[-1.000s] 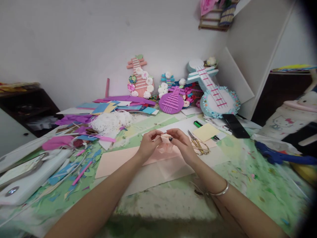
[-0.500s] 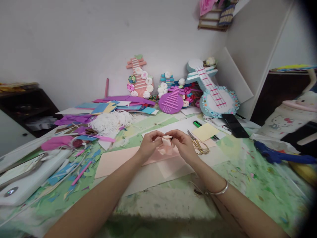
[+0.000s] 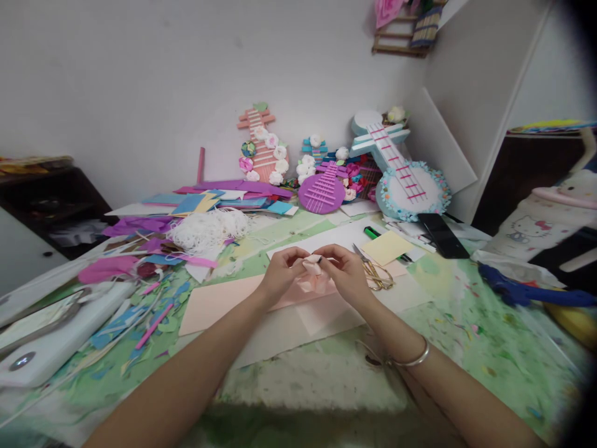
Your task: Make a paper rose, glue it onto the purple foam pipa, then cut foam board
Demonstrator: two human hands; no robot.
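Between my two hands is a small, pale pink piece of folded, crinkled paper point(image 3: 311, 269), loosely shaped like a flower. My left hand point(image 3: 283, 270) pinches its left side between thumb and fingers. On the opposite side my right hand point(image 3: 344, 269) grips its upper edge, fingertips almost meeting those of the left. Both hands hover over a flat pink sheet point(image 3: 219, 302), which lies on a translucent pale sheet point(image 3: 275, 339). Gold-handled scissors point(image 3: 377, 270) rest just right of my right hand, beside a yellow paper square point(image 3: 386, 247).
Behind stand a purple paper lute point(image 3: 321, 191), a pink one point(image 3: 265, 155) and a blue-white one point(image 3: 410, 186). Left are a heap of white string point(image 3: 209, 230) and paper scraps. A black phone point(image 3: 443, 236), a blue glue gun point(image 3: 517, 289) and a cup point(image 3: 536, 224) stand right.
The top of the pink paper has been turned and folded over between my fingertips. Both hands stay in nearly the same place.
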